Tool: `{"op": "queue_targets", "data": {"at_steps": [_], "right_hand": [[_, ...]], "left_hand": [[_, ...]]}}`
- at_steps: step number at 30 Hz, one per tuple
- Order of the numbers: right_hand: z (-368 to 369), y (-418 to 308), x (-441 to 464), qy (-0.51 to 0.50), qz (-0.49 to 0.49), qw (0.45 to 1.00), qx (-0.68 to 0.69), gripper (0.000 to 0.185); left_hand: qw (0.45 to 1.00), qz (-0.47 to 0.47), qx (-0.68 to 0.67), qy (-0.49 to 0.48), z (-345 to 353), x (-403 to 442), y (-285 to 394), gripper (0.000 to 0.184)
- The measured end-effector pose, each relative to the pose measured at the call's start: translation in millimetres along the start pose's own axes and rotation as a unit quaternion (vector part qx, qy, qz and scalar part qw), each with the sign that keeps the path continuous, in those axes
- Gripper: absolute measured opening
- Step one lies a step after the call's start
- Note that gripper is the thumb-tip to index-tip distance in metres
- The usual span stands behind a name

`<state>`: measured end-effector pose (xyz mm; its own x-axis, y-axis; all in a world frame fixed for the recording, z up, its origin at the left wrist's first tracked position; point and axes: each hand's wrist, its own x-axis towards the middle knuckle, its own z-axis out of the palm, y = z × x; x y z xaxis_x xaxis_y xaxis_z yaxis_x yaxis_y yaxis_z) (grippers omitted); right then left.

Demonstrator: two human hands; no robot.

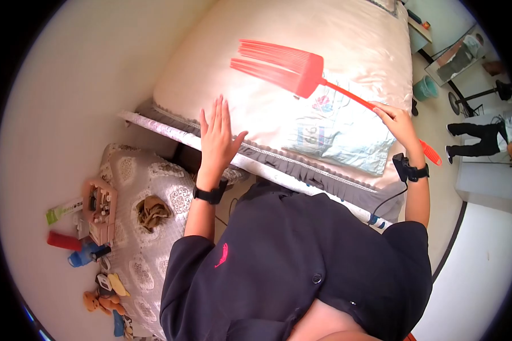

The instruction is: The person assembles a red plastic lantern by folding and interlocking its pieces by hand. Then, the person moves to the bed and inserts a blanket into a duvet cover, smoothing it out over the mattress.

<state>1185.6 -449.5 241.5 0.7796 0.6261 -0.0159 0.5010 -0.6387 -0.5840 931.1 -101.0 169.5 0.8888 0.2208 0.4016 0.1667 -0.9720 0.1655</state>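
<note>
The red swatter (310, 75) reaches across the bed (205, 62), its fringed head toward the middle and its handle running out toward the near right corner; whether it touches the cover cannot be told. It looks like thin plastic, so likely light, with a stiff slim handle, bendy strips that could splay or snap, and a smooth shaft that may twist. The right hand (397, 122) is closed around the shaft, fingers curled; the ribbed grip (431, 153) beyond the wrist would probably give a surer hold. Below the shaft, a pale blue pillow (358, 150) lies along the near edge. The left hand (215, 133), fingers straight, thumb apart, holds nothing above that edge's left part.
</note>
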Motion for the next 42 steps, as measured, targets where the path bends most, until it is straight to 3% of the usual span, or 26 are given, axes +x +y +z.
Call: {"op": "queue_targets", "data": {"at_steps": [2, 5, 6, 9, 10, 11, 12, 15, 17, 18, 19, 21, 22, 24, 25, 27, 29, 30, 32, 33, 37, 38, 41, 42], "right_hand": [[-1, -29, -5, -0.038, 0.005, 0.999, 0.025, 0.025], [-5, -64, -14, -0.052, -0.159, 0.986, 0.007, 0.022], [-8, -69, -16, -0.056, -0.163, 0.985, 0.007, 0.022], [-15, -73, -20, -0.037, -0.267, 0.962, -0.037, 0.025], [-17, -70, -21, -0.039, -0.270, 0.962, -0.036, 0.025], [-20, -66, -21, -0.029, -0.266, 0.963, -0.040, 0.025], [-22, -63, -23, -0.020, -0.262, 0.964, -0.044, 0.025], [-22, -60, -25, -0.013, -0.283, 0.958, -0.046, 0.026], [-22, -62, -27, -0.002, -0.293, 0.955, -0.053, 0.026], [-24, -69, -28, 0.043, -0.323, 0.937, -0.123, 0.027], [-27, -75, -28, 0.087, -0.351, 0.913, -0.191, 0.027], [-30, -82, -23, 0.115, -0.371, 0.899, -0.201, 0.027], [-31, -85, -20, 0.141, -0.389, 0.886, -0.210, 0.027], [-31, -89, -17, 0.136, -0.384, 0.891, -0.200, 0.024], [-31, -90, -13, 0.122, -0.371, 0.907, -0.157, 0.024], [-25, -98, -5, 0.100, -0.364, 0.919, -0.110, 0.024], [-10, -112, 4, 0.314, -0.340, 0.845, -0.266, 0.026], [-3, -113, 8, 0.312, -0.352, 0.844, -0.258, 0.026], [16, -109, 15, 0.375, -0.314, 0.864, -0.123, 0.028], [27, -115, 17, 0.362, -0.329, 0.869, -0.077, 0.023], [82, -148, 20, 0.157, -0.333, 0.925, 0.092, 0.019], [101, -149, 24, 0.083, -0.337, 0.925, 0.152, 0.019], [152, -154, 26, -0.188, -0.199, 0.929, 0.248, 0.047], [167, -158, 30, -0.192, -0.198, 0.928, 0.250, 0.047]], "left_hand": [[0.999, 0.036, 0.002, 0.037, -19, 20, 7, 0.097], [0.988, 0.083, 0.105, 0.079, -35, 37, 0, 0.106], [0.966, 0.100, 0.213, 0.111, -38, 42, -5, 0.093], [0.974, 0.160, 0.112, 0.118, -63, 43, -16, 0.061], [0.977, 0.165, 0.092, 0.100, -71, 40, -20, 0.048], [0.968, 0.182, 0.089, 0.147, -72, 37, -28, 0.025], [0.980, 0.143, 0.079, 0.113, -73, 28, -35, 0.015], [0.967, 0.176, 0.124, 0.137, -76, 21, -40, 0.014], [0.982, 0.129, 0.095, 0.103, -78, 15, -35, 0.011], [0.982, 0.127, 0.096, 0.104, -77, 12, -30, 0.011], [0.996, 0.065, 0.021, 0.061, -74, 10, -25, 0.009], [0.984, -0.050, -0.170, -0.033, -66, 6, -18, 0.008], [0.955, -0.087, -0.279, -0.051, -61, 4, -14, 0.011], [0.803, -0.194, -0.541, -0.158, -55, -4, -9, 0.020], [0.769, -0.225, -0.580, -0.146, -53, -12, -2, 0.026], [0.770, -0.233, -0.581, -0.120, -43, -19, -1, 0.029], [0.765, -0.236, -0.597, -0.059, -42, -22, 0, 0.037], [0.680, -0.315, -0.662, -0.028, -46, -24, 3, 0.043], [0.564, -0.376, -0.735, 0.019, -51, -22, 4, 0.045], [0.544, -0.374, -0.751, 0.030, -53, -21, 6, 0.043], [0.487, -0.361, -0.794, -0.040, -51, -20, 24, 0.041], [0.434, -0.351, -0.827, -0.063, -44, -21, 25, 0.046], [0.362, -0.381, -0.847, -0.080, -45, -20, 39, 0.052], [0.351, -0.377, -0.852, -0.089, -41, -23, 41, 0.053]]}}
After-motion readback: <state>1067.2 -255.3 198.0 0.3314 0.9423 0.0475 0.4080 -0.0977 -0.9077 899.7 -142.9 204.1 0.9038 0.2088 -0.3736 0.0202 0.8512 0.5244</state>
